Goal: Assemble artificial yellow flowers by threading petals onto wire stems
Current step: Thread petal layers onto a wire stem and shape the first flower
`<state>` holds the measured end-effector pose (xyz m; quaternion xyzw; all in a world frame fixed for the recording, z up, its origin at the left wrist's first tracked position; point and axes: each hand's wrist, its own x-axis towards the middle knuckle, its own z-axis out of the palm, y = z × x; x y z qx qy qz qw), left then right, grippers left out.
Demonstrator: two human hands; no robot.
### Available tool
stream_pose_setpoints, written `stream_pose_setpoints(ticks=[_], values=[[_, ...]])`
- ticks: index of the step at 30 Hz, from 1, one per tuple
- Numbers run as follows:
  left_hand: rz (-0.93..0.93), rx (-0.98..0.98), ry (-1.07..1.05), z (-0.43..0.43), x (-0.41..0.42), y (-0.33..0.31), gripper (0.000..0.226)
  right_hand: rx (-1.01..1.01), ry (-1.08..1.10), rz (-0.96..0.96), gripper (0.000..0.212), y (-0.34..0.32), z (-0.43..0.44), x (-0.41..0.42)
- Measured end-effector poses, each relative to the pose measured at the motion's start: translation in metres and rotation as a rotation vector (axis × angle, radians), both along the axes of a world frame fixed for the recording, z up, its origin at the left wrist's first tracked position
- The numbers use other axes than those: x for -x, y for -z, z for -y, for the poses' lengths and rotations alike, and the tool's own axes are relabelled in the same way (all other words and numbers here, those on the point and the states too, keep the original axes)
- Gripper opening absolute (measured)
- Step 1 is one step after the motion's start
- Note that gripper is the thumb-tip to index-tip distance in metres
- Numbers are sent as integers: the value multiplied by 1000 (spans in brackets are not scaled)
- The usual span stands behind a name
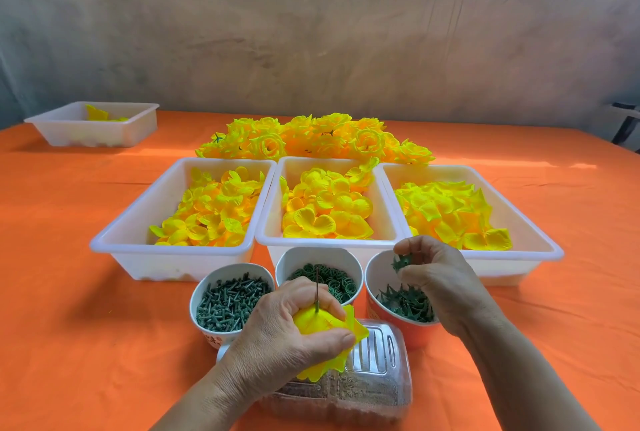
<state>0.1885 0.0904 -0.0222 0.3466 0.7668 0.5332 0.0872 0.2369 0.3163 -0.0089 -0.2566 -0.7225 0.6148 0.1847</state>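
My left hand (291,333) grips a bunch of yellow petals (325,326) threaded on a thin wire stem (317,288) that sticks up out of them. My right hand (436,275) pinches a green star-shaped calyx (401,261) above the right cup (375,278), which holds more green calyxes (405,304). The left cup (204,287) holds green pegs (232,302). The middle cup (287,261) holds green rings (337,281). Three white bins behind hold loose yellow petals: left bin (138,223), middle bin (277,195), right bin (526,219).
A heap of finished yellow flowers (311,140) lies behind the bins on the orange tablecloth (69,292). A fourth white bin (69,129) with a few petals stands far left. A clear plastic box (377,371) sits under my left hand. A dark object (627,122) is at the right edge.
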Motion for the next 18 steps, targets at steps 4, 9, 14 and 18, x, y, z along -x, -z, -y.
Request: stream_pose_setpoints(ticks=[4,9,14,18], values=[[6,0,-4,0,0,0,36,13,-16,11,40,2,0,0],[0,6,-6,0,0,0,37,53,-20,-63,26,3,0,1],[-14,16,-17,0,-1,-1,38,15,50,-53,31,10,-4,4],[47,-6,22,0,-1,-2,34,-42,65,-18,34,12,-3,6]])
